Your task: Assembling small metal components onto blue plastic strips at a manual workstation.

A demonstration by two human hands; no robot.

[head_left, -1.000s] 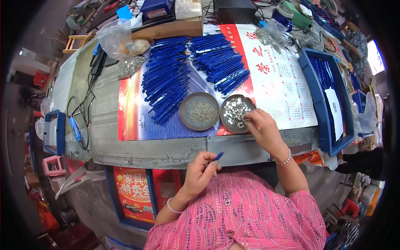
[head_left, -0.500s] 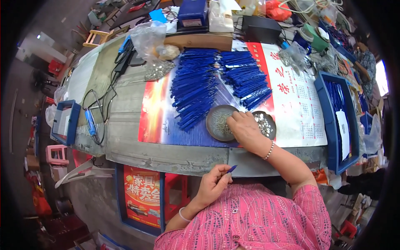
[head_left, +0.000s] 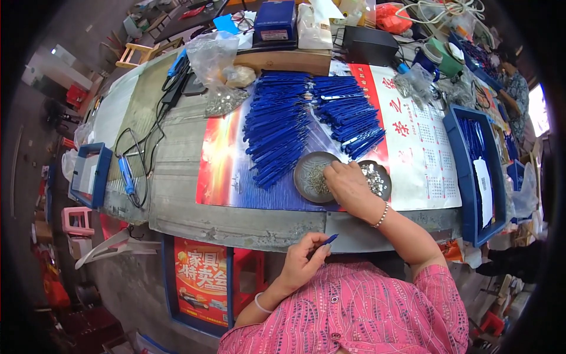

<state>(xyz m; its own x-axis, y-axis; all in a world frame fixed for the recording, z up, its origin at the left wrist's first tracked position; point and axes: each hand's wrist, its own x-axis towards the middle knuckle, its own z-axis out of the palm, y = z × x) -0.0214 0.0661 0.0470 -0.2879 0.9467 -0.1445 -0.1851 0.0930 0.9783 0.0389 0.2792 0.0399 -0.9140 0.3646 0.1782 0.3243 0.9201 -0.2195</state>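
My left hand (head_left: 302, 263) is closed at the table's front edge, with the pointed end of a slim blue piece (head_left: 330, 239) sticking out between thumb and fingers. The rest of that piece is hidden in the hand. My right hand (head_left: 350, 187) reaches over two round dark dishes with its fingertips pressed together. They are at the small metallic bits (head_left: 318, 179) in the left dish (head_left: 303, 169); whatever they pinch is hidden. Partly behind this hand, the right dish (head_left: 385, 183) contains shiny silvery pieces. Beyond the dishes lie a large pile (head_left: 274, 133) and a smaller pile (head_left: 349, 112) of slim blue pieces.
Under the dishes lies a printed calendar sheet (head_left: 415, 177). A blue tray (head_left: 470, 206) of blue pieces stands at the right. At the left are a blue-handled tool (head_left: 127, 174) with its cord and a small blue box (head_left: 101, 177). A plastic bag (head_left: 212, 59) sits farther back.
The view has shifted slightly. Both hands keep nearly the same places: the right fingertips stay at the left dish, and the left hand still holds the blue piece.
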